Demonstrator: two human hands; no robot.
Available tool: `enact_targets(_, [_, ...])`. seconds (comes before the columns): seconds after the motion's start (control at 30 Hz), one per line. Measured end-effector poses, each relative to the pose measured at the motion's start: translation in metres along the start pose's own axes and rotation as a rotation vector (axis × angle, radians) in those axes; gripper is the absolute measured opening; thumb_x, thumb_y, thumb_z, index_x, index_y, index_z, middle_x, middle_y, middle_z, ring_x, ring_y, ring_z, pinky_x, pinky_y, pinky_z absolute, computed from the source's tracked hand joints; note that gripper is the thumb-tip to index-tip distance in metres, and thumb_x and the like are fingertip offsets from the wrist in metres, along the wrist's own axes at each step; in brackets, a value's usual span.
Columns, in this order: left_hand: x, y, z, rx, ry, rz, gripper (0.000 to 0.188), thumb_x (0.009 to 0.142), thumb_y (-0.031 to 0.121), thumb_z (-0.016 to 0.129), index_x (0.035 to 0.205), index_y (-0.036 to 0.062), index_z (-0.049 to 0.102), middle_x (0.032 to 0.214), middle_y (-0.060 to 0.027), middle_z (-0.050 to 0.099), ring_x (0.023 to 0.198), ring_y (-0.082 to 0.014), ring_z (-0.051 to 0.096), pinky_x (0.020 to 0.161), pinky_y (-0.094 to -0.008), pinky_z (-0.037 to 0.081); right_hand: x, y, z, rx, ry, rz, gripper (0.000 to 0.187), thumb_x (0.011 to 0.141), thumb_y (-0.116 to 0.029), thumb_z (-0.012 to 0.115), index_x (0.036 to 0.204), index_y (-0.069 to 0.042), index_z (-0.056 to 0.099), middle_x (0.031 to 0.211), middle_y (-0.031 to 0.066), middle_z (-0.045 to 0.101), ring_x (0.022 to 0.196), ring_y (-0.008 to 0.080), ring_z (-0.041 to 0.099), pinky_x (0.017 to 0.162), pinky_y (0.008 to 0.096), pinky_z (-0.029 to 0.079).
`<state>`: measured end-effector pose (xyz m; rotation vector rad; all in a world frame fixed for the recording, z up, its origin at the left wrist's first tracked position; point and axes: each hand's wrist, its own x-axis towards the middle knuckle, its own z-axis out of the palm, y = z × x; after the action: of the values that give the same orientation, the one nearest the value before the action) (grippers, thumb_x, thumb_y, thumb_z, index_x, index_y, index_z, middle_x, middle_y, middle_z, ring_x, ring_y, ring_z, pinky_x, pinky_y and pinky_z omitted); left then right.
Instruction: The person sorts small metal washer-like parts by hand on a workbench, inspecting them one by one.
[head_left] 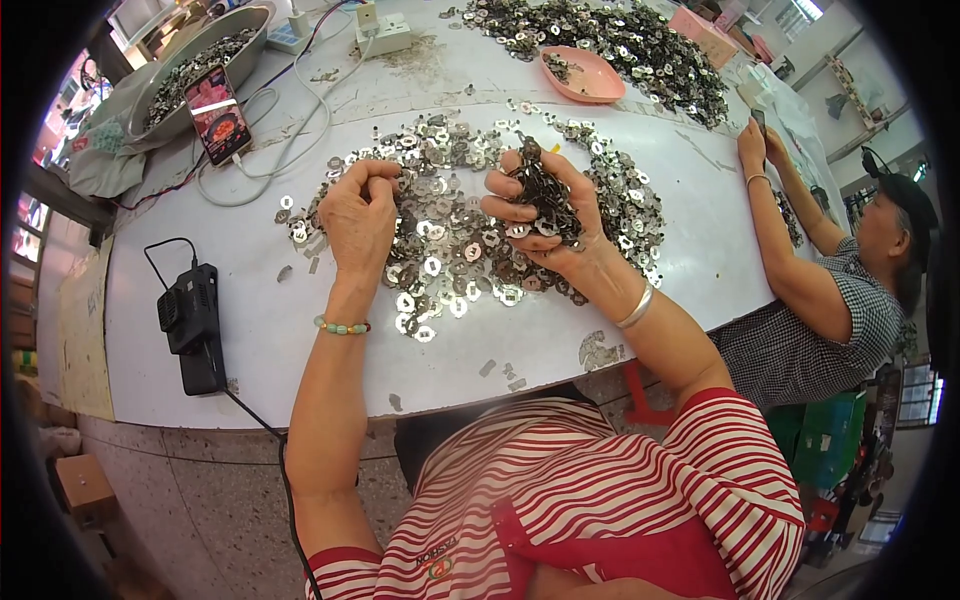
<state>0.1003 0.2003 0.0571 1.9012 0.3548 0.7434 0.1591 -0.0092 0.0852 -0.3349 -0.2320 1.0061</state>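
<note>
A wide scatter of small round metal pieces with punched centres (435, 262) covers the white table (270, 340) in front of me, shiny and dark ones mixed. My right hand (575, 225), palm up, is closed round a handful of dark metal pieces (545, 195) above the right part of the scatter. Over its left edge, my left hand (358, 215) is curled with thumb and forefinger together. Whatever is between those fingers, if anything, is hidden.
A pink dish (600, 82) lies beside a big heap of metal pieces (640, 50). At left are a metal basin (140, 108), a propped phone (218, 118), cables, and a black corded device (192, 325). A white socket block (385, 40) stands behind. Another person (810, 270) sits at right.
</note>
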Motion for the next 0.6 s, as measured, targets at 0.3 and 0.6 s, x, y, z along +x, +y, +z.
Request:
enact_targets(0.3, [-0.0018, 0.0013, -0.0009, -0.002, 0.0, 0.012, 0.021, 0.085, 0.002, 0.051, 0.088, 0.003, 0.071, 0.071, -0.0045, 0.068, 0.064, -0.0098, 0.062, 0.062, -0.0245, 0.049, -0.0007, 0.0011, -0.0022, -0.115, -0.002, -0.008, 0.027, 0.095, -0.036, 0.053, 0.094, -0.009, 0.058, 0.082, 0.0046, 0.049, 0.064, 0.01, 0.042, 0.031, 0.0153, 0.033])
enact_targets(0.6, [-0.0001, 0.0034, -0.0004, -0.019, -0.005, 0.001, 0.021, 0.085, 0.002, 0.05, 0.087, 0.0028, 0.072, 0.07, -0.0044, 0.068, 0.064, -0.0097, 0.063, 0.062, -0.024, 0.049, 0.001, 0.0011, -0.0035, -0.093, 0.006, -0.003, 0.027, 0.095, -0.035, 0.053, 0.095, -0.008, 0.058, 0.083, 0.0053, 0.049, 0.065, 0.0106, 0.043, 0.032, 0.0158, 0.034])
